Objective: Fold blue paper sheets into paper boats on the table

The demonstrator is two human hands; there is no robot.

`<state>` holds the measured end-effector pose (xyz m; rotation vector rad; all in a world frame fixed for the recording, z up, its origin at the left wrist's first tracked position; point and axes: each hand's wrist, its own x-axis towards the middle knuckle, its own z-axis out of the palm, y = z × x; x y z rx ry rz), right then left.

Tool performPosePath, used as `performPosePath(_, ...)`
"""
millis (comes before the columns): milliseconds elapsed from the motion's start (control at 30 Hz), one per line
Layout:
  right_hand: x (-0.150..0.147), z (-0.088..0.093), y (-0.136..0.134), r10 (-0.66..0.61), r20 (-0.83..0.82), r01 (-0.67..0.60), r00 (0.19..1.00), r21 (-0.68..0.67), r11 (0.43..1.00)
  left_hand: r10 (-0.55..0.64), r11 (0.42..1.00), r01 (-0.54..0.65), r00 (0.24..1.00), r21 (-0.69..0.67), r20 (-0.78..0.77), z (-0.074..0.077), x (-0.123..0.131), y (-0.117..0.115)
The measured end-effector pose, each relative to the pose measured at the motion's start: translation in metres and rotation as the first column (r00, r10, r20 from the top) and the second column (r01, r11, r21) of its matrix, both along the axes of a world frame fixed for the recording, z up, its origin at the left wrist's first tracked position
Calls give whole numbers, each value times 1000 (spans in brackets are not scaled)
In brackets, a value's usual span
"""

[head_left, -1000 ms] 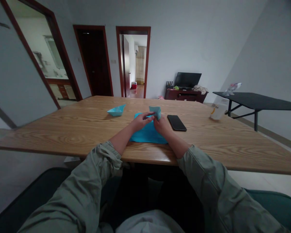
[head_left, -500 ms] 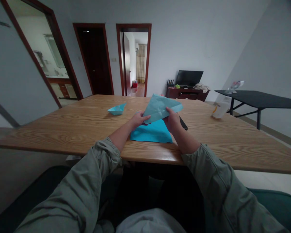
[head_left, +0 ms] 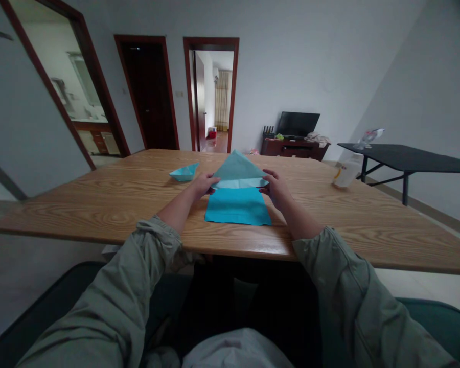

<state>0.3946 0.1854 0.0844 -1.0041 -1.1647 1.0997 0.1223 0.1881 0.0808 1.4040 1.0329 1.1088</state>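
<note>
Between my hands is a light-blue sheet of folded paper, shaped like a triangle with its point away from me and a folded strip along its near edge. My left hand pinches its left corner, and my right hand grips the right corner. Under and nearer to me, a brighter blue sheet of paper lies flat on the table. A folded light-blue paper boat sits farther off, beyond my left hand.
The wooden table spreads out on both sides. A translucent plastic cup stands toward its right end. Past it is a black folding table. A television rests on a cabinet by the far wall.
The folded paper was tilted with its point to the right; it is now level, point facing away. My left hand shifted left to its corner. A dark object beside my right wrist is now hidden.
</note>
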Motion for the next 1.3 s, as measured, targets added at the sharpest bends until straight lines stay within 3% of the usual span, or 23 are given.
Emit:
performPosePath(200,4,-3,-3,103,132,-98,986,-43,994,-4,1000,4,1000,-19,-12,-5,-9,4)
performPosePath(367,0,-4,-5,60,184,-59,981,-14,998,-39,998,39,999,-40,4,-4,-9,2)
performPosePath(500,2,-4,-4,22,193,-27,981,23,999,27,998,-25,999,-57,23,-3,-8,2)
performPosePath(700,2,-4,-6,81,248,-92,965,37,995,109,994,-111,983,6,145,0,-6,0)
performPosePath(900,5,-5,-5,127,177,-128,976,-4,992,128,990,-136,976,33,175,3,-6,-1)
performPosePath(1067,9,-5,-3,235,-9,-235,972,-67,970,42,998,-29,959,-49,279,5,-15,-4)
performPosePath(1300,7,-4,-9,249,107,-249,963,-7,968,-54,998,57,910,5,411,10,-26,-11)
